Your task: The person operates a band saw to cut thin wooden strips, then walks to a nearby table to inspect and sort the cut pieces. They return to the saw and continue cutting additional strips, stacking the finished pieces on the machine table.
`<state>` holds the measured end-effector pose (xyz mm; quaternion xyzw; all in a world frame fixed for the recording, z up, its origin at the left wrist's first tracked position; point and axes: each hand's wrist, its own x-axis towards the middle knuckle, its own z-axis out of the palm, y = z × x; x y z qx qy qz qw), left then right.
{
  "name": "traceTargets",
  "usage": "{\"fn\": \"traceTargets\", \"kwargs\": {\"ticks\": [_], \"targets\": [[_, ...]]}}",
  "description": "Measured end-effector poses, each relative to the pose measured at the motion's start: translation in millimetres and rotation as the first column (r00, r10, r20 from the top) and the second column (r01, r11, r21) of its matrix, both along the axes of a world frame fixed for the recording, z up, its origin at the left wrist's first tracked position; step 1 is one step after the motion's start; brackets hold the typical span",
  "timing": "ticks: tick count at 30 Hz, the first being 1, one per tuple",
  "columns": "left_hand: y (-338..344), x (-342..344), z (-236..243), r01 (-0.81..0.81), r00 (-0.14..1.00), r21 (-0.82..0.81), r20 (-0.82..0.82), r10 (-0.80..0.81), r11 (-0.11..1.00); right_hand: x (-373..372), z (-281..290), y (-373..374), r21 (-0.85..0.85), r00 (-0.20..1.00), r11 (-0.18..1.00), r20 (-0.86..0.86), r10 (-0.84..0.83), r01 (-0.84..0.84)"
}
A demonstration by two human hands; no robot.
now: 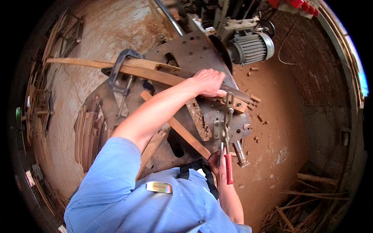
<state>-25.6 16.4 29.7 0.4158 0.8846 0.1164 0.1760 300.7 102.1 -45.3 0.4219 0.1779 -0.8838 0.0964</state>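
Curved wooden strip (pixel 155 73) pressed flat on the metal jig plate (pixel 194 50) atop the bench.
Left hand (pixel 208 82) fingers closed over its near end; right hand (pixel 216 163) wrapped around the red-handled toggle clamp (pixel 228 155); blue C-clamp (pixel 120 66) pinning the far end, electric motor (pixel 250 46) behind.

Metal jig table (pixel 186 50) bearing clamped wood strip (pixel 147 72)
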Motion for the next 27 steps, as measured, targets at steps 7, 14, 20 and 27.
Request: {"fn": "traceTargets", "kwargs": {"ticks": [7,14,20,27], "targets": [[-40,-15,87,-0.15,0.969,-0.055,-0.208,0.135,0.987,5,3,8,-0.04,0.929,0.983,0.335,-0.158,0.182],[-241,124,108,-0.63,0.776,0.086,0.031,0.63,0.772,19,-17,22,0.099,0.936,0.99,0.327,-0.13,0.103],[-333,269,83,-0.93,0.362,-0.109,-0.093,0.928,0.352,14,-1,22,0.11,0.964,0.994,0.265,-0.02,-0.009],[-349,330,62,-0.933,0.349,-0.194,-0.28,0.894,0.303,28,-41,41,0.007,0.969,0.975,-0.108,0.221,-0.222]]}}
